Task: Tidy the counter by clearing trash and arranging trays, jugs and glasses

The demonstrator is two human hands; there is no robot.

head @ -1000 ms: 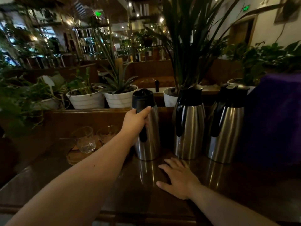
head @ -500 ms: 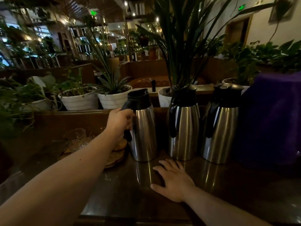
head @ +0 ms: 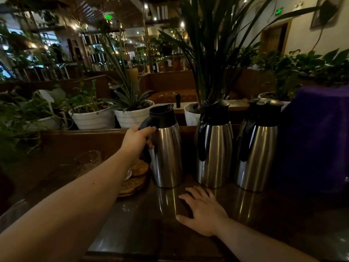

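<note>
My left hand [head: 138, 138] grips the black handle of the leftmost steel jug [head: 166, 148] at frame center; my right hand [head: 203, 210] lies flat, fingers spread, on the dark counter [head: 132, 229]. Two more jugs [head: 215, 144] [head: 257, 146] crowd its right; a glass [head: 87, 160] and woven coasters [head: 135, 178] sit lower left.

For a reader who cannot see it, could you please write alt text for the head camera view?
A person's left hand grips the black handle of the leftmost steel jug of three in a row on a dark counter, while the right hand rests flat before them. A glass stands left; potted plants behind.
</note>
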